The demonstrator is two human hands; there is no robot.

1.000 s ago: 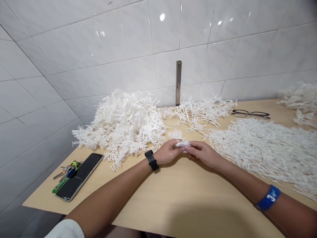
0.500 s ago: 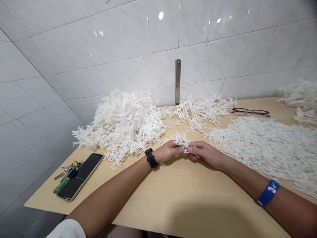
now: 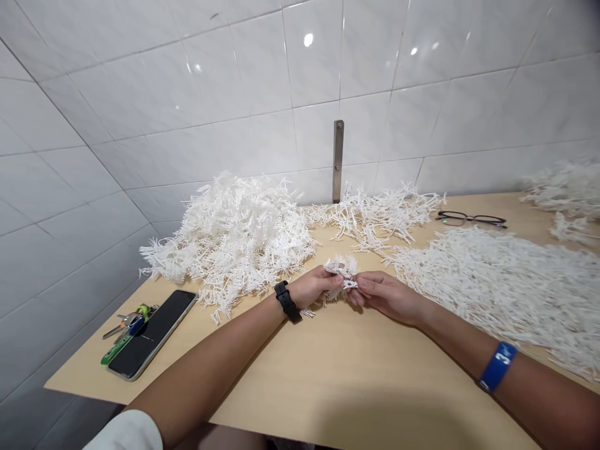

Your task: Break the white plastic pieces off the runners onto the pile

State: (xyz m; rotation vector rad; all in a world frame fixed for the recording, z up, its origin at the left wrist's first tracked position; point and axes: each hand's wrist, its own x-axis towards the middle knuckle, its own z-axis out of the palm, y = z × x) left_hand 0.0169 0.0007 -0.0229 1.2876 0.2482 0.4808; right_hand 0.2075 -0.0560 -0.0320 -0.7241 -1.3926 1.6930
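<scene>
Near the middle of the table, my left hand (image 3: 315, 285) is closed on a small clump of white, thin, branched pieces (image 3: 344, 269) that look like plastic. My right hand (image 3: 387, 295) pinches at the right edge of that clump, thumb against fingers; the exact bit between its fingertips is too small to make out. Behind my left hand rises a big tangled heap of similar white pieces (image 3: 244, 231). A flatter spread of white strips (image 3: 497, 287) lies to the right of my right hand. A looser group of branched pieces (image 3: 375, 209) lies behind both hands.
At the left of the wooden table (image 3: 290, 375) lie a phone (image 3: 152, 334) and keys (image 3: 129, 324) on a green strap. Eyeglasses (image 3: 471, 219) rest at the back right, with another white pile (image 3: 567, 190) beyond. A metal bracket (image 3: 338, 161) is fixed to the tiled wall (image 3: 210, 81).
My right fingers have drawn slightly away from my left thumb, and more of the clump shows between the hands. The camera view has shifted a little.
</scene>
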